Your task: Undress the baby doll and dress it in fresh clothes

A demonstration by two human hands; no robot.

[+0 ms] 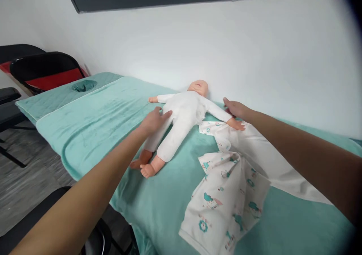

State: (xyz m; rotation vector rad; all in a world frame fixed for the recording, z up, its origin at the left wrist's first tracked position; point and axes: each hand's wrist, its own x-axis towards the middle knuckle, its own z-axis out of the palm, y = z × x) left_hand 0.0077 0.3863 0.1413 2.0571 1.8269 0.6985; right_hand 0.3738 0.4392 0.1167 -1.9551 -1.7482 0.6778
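Observation:
A baby doll (183,115) in a white bodysuit lies on its back on a teal-covered table (93,123), head toward the wall, arms spread. My left hand (155,120) rests with fingers flat against the doll's side near its hip. My right hand (235,108) lies open beside the doll's outstretched arm, touching the sleeve. A white cloth printed with teal birds (226,194) is crumpled on the table just right of the doll, below my right forearm.
A white wall runs close behind the table. At the far left end the teal cover has a face hole (84,85). Black and red folding chairs (45,72) stand at the left. A dark stool (39,217) sits below the table's near edge.

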